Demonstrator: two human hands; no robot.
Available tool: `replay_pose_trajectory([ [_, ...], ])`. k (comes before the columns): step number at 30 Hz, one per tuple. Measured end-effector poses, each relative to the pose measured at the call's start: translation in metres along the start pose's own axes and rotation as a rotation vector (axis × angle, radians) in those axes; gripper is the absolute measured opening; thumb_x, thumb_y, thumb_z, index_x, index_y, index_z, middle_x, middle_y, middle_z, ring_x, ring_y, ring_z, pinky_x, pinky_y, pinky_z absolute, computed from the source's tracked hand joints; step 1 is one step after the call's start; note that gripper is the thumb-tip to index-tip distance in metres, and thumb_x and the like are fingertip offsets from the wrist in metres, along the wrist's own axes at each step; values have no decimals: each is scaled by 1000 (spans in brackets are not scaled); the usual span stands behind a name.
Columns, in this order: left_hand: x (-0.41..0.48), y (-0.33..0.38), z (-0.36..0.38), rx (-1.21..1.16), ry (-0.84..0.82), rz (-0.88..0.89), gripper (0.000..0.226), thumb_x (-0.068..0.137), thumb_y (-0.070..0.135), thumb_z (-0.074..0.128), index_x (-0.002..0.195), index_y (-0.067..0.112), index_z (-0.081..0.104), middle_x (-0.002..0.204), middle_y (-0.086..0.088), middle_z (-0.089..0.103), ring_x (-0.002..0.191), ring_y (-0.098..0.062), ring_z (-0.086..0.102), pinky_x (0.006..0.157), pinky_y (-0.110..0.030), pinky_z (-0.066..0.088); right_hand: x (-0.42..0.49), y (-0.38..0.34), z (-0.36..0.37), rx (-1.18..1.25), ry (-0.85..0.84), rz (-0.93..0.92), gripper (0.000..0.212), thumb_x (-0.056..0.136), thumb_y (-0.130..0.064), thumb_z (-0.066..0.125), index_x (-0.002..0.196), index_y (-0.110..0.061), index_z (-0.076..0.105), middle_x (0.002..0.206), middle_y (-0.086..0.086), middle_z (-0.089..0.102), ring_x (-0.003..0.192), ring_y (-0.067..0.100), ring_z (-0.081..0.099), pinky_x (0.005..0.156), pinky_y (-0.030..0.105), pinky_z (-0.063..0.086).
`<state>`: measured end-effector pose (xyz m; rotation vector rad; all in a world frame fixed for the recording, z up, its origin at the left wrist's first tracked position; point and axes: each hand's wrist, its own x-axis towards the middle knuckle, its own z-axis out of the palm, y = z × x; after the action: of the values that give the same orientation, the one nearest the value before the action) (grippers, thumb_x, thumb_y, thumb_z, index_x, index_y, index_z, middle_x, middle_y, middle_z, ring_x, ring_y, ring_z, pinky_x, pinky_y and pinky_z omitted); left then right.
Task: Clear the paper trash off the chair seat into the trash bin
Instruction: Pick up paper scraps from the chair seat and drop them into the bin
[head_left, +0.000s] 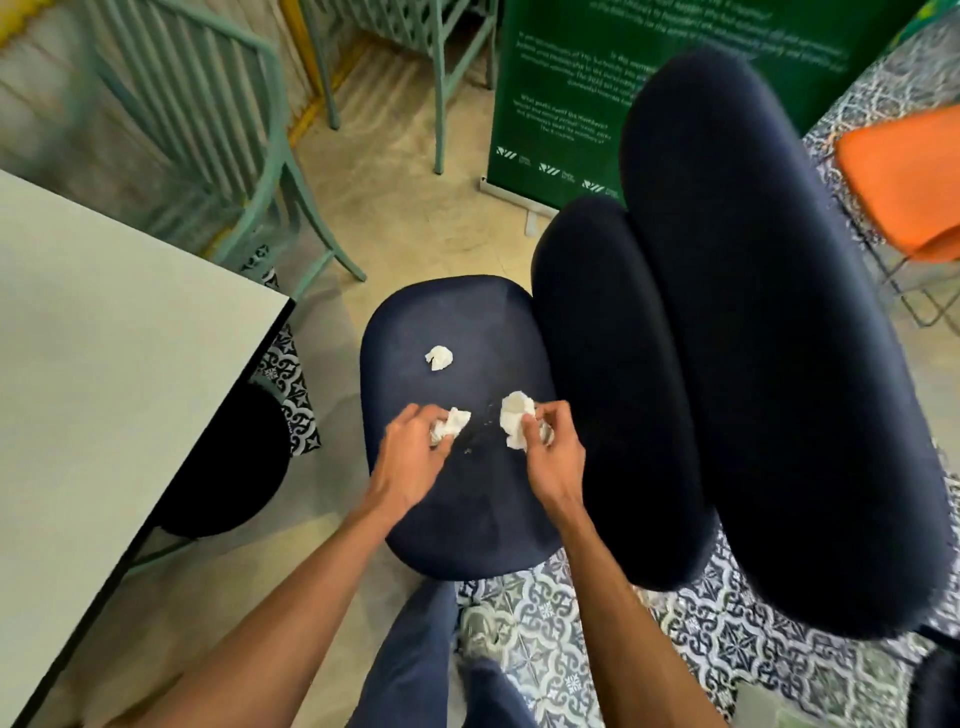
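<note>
A dark navy chair seat (467, 509) lies below me, with its padded backrest (753, 338) rising at the right. Three crumpled white paper wads are on the seat. My left hand (410, 457) pinches the left paper wad (453, 423) near the seat's middle. My right hand (553, 457) grips the larger right paper wad (515, 423). A third paper wad (439, 358) lies loose farther back on the seat, apart from both hands. A black round shape (228, 467) under the table may be the trash bin; I cannot tell.
A white table (104, 364) with a dark edge stands at the left. Teal metal chairs (218, 130) stand behind it. A green banner (571, 104) stands at the back. An orange chair (904, 182) is at the far right. My legs and a shoe (480, 631) are below, on patterned floor tiles.
</note>
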<state>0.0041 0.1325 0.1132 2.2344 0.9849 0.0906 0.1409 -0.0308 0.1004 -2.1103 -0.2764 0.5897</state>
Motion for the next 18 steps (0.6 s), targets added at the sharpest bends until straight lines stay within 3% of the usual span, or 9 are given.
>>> replay_pose_trajectory([
  [3,-35,-1,-20,-53,80,-41,26,84,18,81,108,22,72,99,2,65,85,-19,63,80,-32,51,-28,-17,-3,44,-31,-5,13,108,-37,55,105,-25,49,96,-6,66,79,9,61,74,33,49],
  [8,-113,-1,-54,-110,207,-84,25,86,17,80,110,21,72,100,3,65,82,-15,62,80,-27,50,-84,-47,-7,64,-84,-105,10,111,-22,47,116,-14,47,100,-8,58,84,-13,55,71,18,40],
  [11,-166,-4,-71,-133,287,-123,25,87,18,80,110,20,72,103,1,67,84,-15,65,82,-29,53,-119,-54,-7,118,-151,-185,16,113,-26,43,127,-26,49,112,-8,65,94,0,65,77,20,52],
  [14,-222,-11,-87,-161,367,-164,25,88,21,80,112,21,72,104,2,68,86,-13,66,83,-32,57,-153,-61,-1,96,-236,-228,21,112,-32,39,119,-32,59,107,-7,70,95,9,66,83,31,55],
  [18,-292,-22,-106,-186,469,-252,29,89,22,79,116,23,72,103,4,66,79,-8,67,77,-33,61,-211,-80,13,182,-347,-157,28,113,-38,45,98,-22,63,87,-10,68,78,5,60,70,20,49],
])
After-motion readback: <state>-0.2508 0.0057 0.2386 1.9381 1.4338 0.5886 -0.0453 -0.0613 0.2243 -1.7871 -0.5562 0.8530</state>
